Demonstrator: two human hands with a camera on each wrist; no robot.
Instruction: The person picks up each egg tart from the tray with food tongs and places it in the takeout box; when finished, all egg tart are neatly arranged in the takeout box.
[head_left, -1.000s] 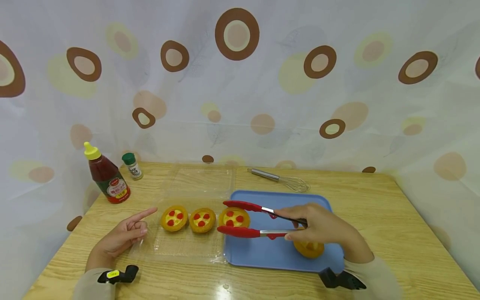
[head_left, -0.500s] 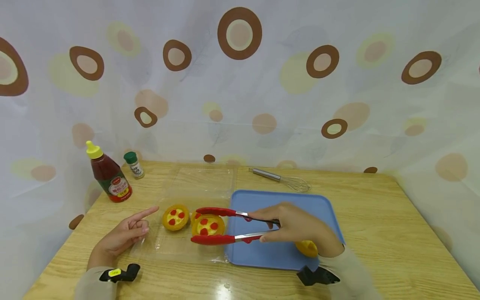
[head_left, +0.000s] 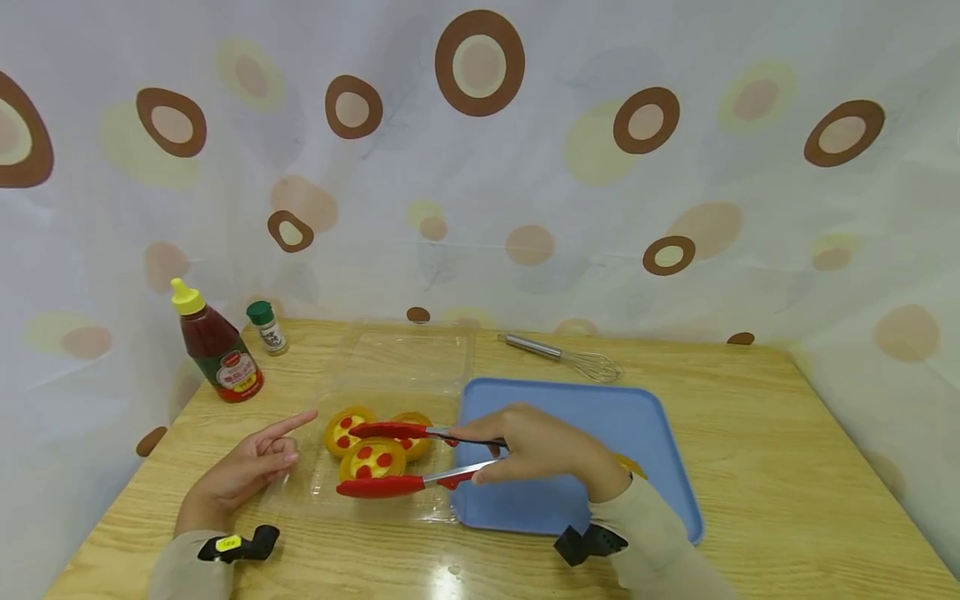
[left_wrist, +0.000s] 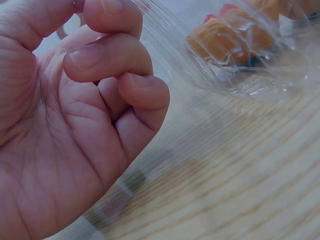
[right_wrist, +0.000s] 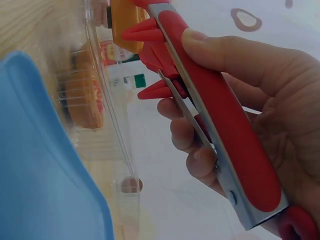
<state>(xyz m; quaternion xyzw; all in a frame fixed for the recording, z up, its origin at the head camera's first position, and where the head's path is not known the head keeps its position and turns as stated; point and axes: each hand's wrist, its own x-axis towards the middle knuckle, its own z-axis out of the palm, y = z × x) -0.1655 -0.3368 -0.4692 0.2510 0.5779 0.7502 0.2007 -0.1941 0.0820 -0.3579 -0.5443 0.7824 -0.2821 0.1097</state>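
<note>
**Tart in the tongs, over the clear container**

My right hand (head_left: 534, 450) is closed round the tongs (head_left: 381, 487), thumb along the red handle, fingers curled beneath. The tongs stand parted by a tart's breadth. Between their red tips: the gripped tart (head_left: 372, 463), over the clear container (head_left: 397, 509), overlapping two other tarts (head_left: 415, 442) in the head view. Cannot tell whether it touches them. My left hand (head_left: 251, 468) is beside the container's edge, index finger stretched out, the rest loosely curled, nothing visible in its hold.

Handling, my judgement: looks light, probably a toy, firm or slightly springy. The tips look rubbery and should grip well; a mild squeeze ought to do. Best hold is across the widest part of the rim, one tip each side, level, clear of the red-dotted top. Off-centre, the round side could roll or squirt out. Container looks thin and flexible, likely to skid if nudged.

Another tart (head_left: 632, 465) shows partly on the blue tray (head_left: 570, 400), behind my forearm.
</note>
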